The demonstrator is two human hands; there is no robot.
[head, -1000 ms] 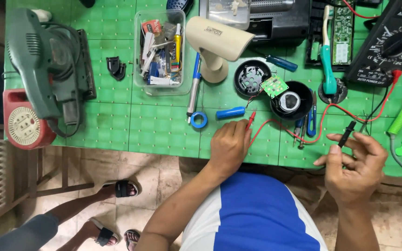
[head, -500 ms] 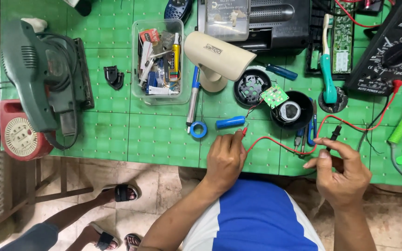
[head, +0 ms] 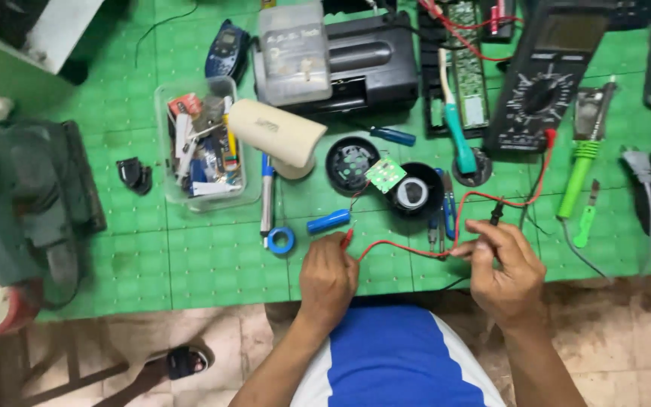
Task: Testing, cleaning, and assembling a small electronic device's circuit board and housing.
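A grey rectangular multimeter screen (head: pixel 564 32) sits top right; a clear plastic box (head: pixel 294 53) top centre.

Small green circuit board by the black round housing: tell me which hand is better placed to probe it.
Probably left: the left hand holds the red probe just below the circuit board; the right hand sits farther away.

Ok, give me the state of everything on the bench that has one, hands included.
left hand: closed on the red probe, tip toward the boards
right hand: pinching the black probe
multimeter: lying flat, both leads plugged in
small green circuit board: out of its housing, resting on the black round shells
clear plastic box: open, full of small parts
soldering iron: parked in its round stand
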